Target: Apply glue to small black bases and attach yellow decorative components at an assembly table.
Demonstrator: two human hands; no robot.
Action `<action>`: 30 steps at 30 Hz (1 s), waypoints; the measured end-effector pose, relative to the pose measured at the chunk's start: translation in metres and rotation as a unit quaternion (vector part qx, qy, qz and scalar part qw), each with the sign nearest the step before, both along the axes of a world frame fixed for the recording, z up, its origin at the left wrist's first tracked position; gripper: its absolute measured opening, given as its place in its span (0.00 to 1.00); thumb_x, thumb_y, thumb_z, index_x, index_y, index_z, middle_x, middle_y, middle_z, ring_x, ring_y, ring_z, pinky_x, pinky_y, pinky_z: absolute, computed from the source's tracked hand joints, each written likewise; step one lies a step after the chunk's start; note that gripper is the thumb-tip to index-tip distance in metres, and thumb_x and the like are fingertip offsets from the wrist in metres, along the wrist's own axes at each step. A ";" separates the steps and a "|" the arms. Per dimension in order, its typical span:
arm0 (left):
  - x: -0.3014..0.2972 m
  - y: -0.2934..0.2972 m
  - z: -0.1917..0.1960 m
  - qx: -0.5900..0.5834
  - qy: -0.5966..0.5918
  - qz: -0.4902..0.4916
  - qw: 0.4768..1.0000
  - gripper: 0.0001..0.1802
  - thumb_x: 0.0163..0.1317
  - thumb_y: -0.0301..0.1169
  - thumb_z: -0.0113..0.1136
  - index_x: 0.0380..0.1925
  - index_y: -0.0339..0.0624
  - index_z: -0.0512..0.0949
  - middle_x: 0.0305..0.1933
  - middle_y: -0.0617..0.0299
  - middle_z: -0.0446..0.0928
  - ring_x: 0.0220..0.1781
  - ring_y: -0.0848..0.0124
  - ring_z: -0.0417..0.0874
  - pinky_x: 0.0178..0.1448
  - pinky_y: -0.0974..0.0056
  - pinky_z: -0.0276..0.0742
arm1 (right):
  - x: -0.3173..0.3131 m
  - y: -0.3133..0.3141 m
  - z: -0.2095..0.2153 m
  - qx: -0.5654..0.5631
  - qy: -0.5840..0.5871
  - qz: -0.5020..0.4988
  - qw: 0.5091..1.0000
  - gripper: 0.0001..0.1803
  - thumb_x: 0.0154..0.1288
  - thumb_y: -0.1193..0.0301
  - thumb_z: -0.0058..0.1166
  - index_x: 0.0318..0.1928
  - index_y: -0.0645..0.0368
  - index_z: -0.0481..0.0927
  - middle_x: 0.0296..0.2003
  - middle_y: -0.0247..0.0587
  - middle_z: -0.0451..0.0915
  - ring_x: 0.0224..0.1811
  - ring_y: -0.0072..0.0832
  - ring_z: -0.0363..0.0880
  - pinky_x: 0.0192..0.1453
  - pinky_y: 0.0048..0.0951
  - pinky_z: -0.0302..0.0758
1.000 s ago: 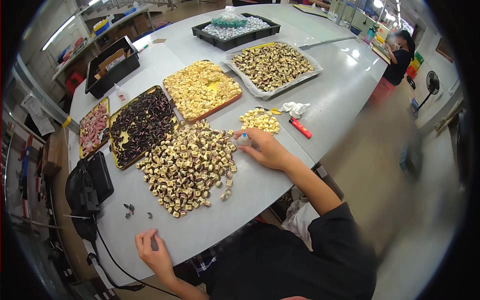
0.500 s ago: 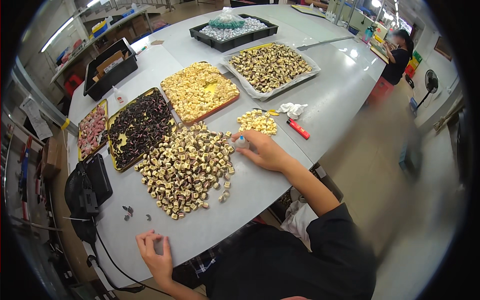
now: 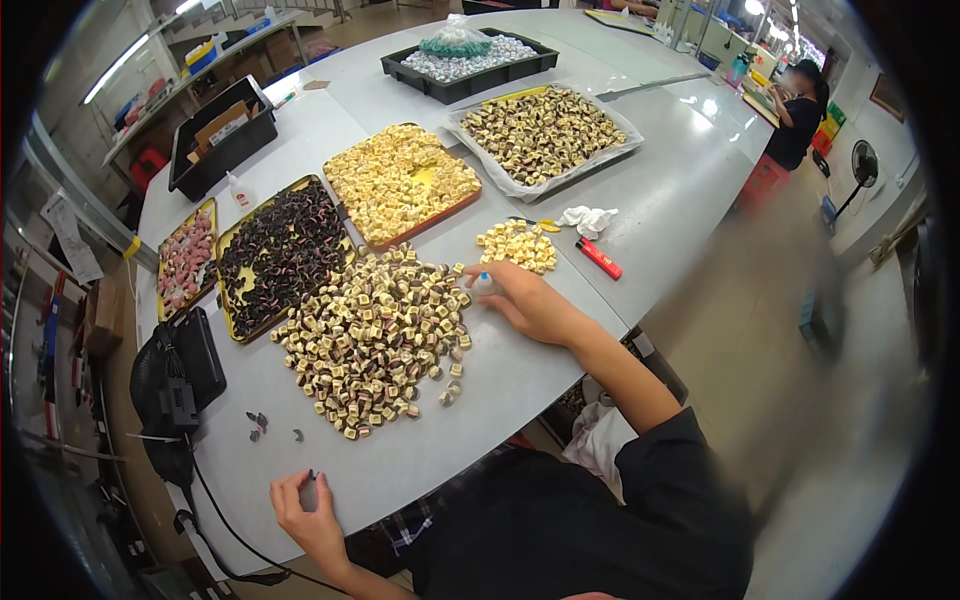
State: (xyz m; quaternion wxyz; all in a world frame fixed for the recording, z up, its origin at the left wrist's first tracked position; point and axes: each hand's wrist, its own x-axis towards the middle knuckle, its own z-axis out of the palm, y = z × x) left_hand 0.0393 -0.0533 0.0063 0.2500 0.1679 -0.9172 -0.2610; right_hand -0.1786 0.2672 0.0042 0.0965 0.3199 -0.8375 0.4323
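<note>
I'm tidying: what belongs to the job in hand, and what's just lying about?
Likely in use:
Blue-tipped translucent bottle in right hand
Small dark piece in left hand
Cream-and-dark cubes

Likely lying about:
Crumpled white tissue
Oblong red object

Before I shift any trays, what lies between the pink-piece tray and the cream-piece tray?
The dark-piece tray, as the head view shows.

Beige floor (image 3: 690, 305), glowing tube light (image 3: 117, 67)
</note>
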 end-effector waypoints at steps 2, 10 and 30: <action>-0.002 0.002 0.000 0.004 0.016 -0.002 1.000 0.07 0.50 0.20 0.60 0.31 0.32 0.75 0.32 0.57 0.71 0.34 0.66 0.74 0.41 0.66 0.72 | -0.001 0.000 -0.003 -0.029 0.023 -0.013 0.999 0.21 0.61 0.79 0.49 0.56 0.57 0.67 0.41 0.42 0.77 0.38 0.32 0.76 0.46 0.28 0.71; -0.003 0.006 -0.016 0.196 0.176 0.028 0.964 0.06 0.48 0.18 0.59 0.28 0.32 0.74 0.31 0.57 0.73 0.30 0.67 0.74 0.38 0.68 0.72 | 0.006 0.005 0.002 -0.097 -0.070 -0.010 0.993 0.24 0.63 0.81 0.44 0.60 0.60 0.61 0.39 0.45 0.77 0.42 0.32 0.77 0.49 0.28 0.70; -0.026 0.012 0.011 0.017 0.039 -0.021 0.999 0.11 0.48 0.22 0.64 0.34 0.36 0.78 0.36 0.57 0.76 0.40 0.61 0.76 0.44 0.62 0.72 | 0.003 -0.006 -0.008 -0.053 -0.035 -0.020 0.998 0.18 0.66 0.77 0.44 0.56 0.65 0.65 0.40 0.44 0.78 0.43 0.28 0.79 0.48 0.27 0.72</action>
